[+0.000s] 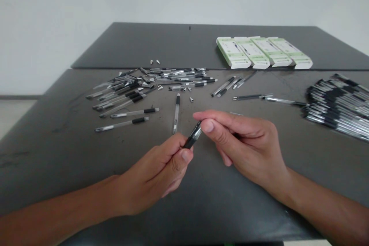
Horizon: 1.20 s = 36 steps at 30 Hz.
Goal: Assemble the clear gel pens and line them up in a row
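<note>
Over the near part of the table, my left hand (pixel 161 171) is closed around a black and clear pen (pixel 193 136). The pen slants up to the right, its lower part hidden in the fist. The thumb and forefinger of my right hand (pixel 248 144) pinch its upper end. A clear pen barrel with a black grip (pixel 176 113) lies just beyond my hands. Two more such barrels (pixel 122 124) rest to the left. A small silver cone tip (pixel 191 99) sits past the pen in hand.
A loose pile of pen parts (pixel 123 88) spreads across the table's left middle. On the right lies a thick stack of pens (pixel 337 107). Flattened green and white boxes (pixel 262 52) are at the back right. Thin refills (pixel 250 97) lie beyond my right hand on the dark table (pixel 72 161).
</note>
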Tool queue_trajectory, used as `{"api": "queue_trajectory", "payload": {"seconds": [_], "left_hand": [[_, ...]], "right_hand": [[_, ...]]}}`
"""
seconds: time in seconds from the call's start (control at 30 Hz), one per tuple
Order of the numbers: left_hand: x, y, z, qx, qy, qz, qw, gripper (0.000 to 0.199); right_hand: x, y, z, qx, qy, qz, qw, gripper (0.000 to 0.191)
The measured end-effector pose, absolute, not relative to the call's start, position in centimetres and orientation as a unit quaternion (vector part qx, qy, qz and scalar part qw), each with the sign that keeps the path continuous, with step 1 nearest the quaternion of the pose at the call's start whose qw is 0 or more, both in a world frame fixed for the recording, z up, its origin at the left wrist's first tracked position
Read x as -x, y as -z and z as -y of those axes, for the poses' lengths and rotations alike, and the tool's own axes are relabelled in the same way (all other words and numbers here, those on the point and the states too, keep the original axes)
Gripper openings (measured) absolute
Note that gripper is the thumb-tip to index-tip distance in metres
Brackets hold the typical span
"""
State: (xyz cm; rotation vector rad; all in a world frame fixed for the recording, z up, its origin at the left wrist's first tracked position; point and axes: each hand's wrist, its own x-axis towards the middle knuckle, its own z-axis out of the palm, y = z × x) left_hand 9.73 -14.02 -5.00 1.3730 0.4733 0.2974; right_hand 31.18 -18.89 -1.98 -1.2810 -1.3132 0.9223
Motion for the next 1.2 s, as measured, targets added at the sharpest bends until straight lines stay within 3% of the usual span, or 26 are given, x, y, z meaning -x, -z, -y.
{"api": "queue_trajectory", "payload": {"seconds": [0.1, 0.2, 0.23, 0.37, 0.43, 0.63, 1.0, 1.2], "left_hand": [[-9.8, 5.1, 14.0, -0.629, -0.152, -0.206, 0.734, 0.033], [-9.8, 5.4, 13.9, -0.629, -0.184, -0.202, 0.728, 0.032], [-9.9, 5.5, 13.9, -0.629, -0.188, -0.201, 0.727, 0.032], [-9.9, 5.8, 13.7, -0.622, -0.177, -0.203, 0.735, 0.034], [-9.9, 5.8, 13.7, -0.614, -0.174, -0.21, 0.741, 0.037], [-10.3, 5.5, 14.0, -0.603, -0.197, -0.205, 0.745, 0.041], [-10.1, 5.1, 13.8, -0.622, -0.155, -0.201, 0.74, 0.042], [-10.1, 5.0, 13.7, -0.618, -0.166, -0.199, 0.742, 0.04]], "right_hand": [[-31.2, 2.2, 18.9, 0.516, -0.407, 0.543, 0.523, 0.029], [-31.2, 2.7, 18.8, 0.483, -0.461, 0.539, 0.513, 0.069], [-31.2, 2.9, 18.6, 0.471, -0.472, 0.545, 0.509, 0.073], [-31.1, 3.5, 18.1, 0.438, -0.424, 0.613, 0.502, 0.037], [-31.0, 3.6, 17.9, 0.435, -0.393, 0.637, 0.5, 0.03], [-31.5, 3.8, 18.0, 0.443, -0.336, 0.65, 0.518, 0.065], [-31.9, 2.7, 18.2, 0.479, -0.161, 0.744, 0.437, 0.045], [-32.0, 2.7, 18.3, 0.472, -0.147, 0.767, 0.409, 0.043]]}}
